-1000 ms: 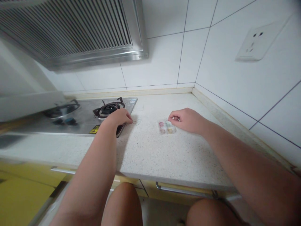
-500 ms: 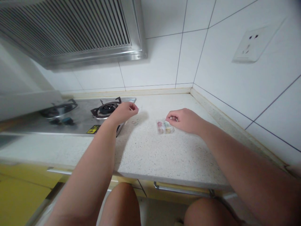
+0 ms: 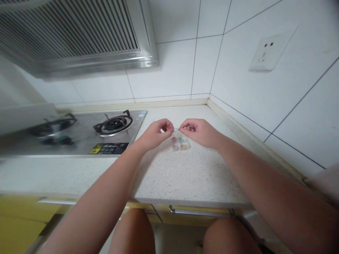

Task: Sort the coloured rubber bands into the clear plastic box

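A small clear plastic packet (image 3: 180, 143) with little coloured pieces inside rests on the speckled countertop (image 3: 185, 176). My left hand (image 3: 155, 133) and my right hand (image 3: 198, 131) meet just above it. Both pinch the packet's top edge between thumb and fingers, one at each side. The fingers of both hands are curled closed. My forearms reach in from the bottom of the view, over my bare knees.
A steel gas hob (image 3: 106, 130) with two burners lies to the left of the packet. A range hood (image 3: 74, 38) hangs above it. White tiled walls form a corner behind, with a wall socket (image 3: 265, 54) on the right. Yellow drawer fronts with metal handles (image 3: 201, 211) sit below the counter.
My left hand has left the hob's edge and moved right to the packet, pinching its top beside my right hand. The camera has shifted a little to the right.
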{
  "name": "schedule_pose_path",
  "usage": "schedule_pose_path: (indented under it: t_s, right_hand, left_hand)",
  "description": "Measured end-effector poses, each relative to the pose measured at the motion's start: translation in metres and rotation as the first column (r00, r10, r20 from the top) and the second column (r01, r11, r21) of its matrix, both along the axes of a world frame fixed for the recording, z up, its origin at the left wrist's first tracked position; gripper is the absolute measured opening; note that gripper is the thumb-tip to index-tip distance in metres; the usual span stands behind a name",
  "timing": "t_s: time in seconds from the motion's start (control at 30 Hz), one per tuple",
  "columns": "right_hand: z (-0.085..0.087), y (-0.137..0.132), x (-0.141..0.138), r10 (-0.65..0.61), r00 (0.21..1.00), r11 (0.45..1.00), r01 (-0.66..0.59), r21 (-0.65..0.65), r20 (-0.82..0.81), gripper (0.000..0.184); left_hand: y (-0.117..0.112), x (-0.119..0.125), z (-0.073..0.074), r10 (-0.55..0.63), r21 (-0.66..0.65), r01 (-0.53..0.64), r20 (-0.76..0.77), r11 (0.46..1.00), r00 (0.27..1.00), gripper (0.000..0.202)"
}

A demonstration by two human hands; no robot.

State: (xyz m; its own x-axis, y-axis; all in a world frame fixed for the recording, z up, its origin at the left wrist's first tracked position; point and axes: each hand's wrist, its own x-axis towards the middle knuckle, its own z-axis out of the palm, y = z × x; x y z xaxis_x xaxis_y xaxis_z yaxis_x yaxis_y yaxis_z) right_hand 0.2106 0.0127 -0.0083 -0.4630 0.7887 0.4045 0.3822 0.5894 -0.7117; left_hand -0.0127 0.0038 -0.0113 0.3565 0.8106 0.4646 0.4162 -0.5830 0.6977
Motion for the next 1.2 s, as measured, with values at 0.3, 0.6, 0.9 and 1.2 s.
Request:
schedule_pose_path:
  t_s: [0.3,0.6,0.9,1.2]
  right_hand:
    - [-0.006,0.004,0.0,0.014,0.999,0.999,-0.016,-0.04,-0.04,0.02]
    - [-0.009,0.004,-0.003,0.049,0.998,0.998,-0.05,-0.032,-0.045,0.018]
    - [-0.012,0.002,-0.008,0.083,0.992,0.995,-0.088,-0.056,-0.093,0.019]
    - [-0.012,0.004,-0.005,0.049,0.995,0.999,-0.051,-0.02,-0.085,0.019]
  left_hand:
    - [0.001,0.004,-0.001,-0.07,-0.131,0.089,0.142,0.987,0.987,0.012]
    - [-0.003,0.007,0.0,-0.115,-0.221,0.153,0.175,0.963,0.978,0.016]
    - [-0.002,0.006,-0.002,-0.121,-0.242,0.16,0.166,0.957,0.979,0.017]
    - [0.0,0.007,-0.005,-0.11,-0.256,0.153,0.175,0.954,0.978,0.015]
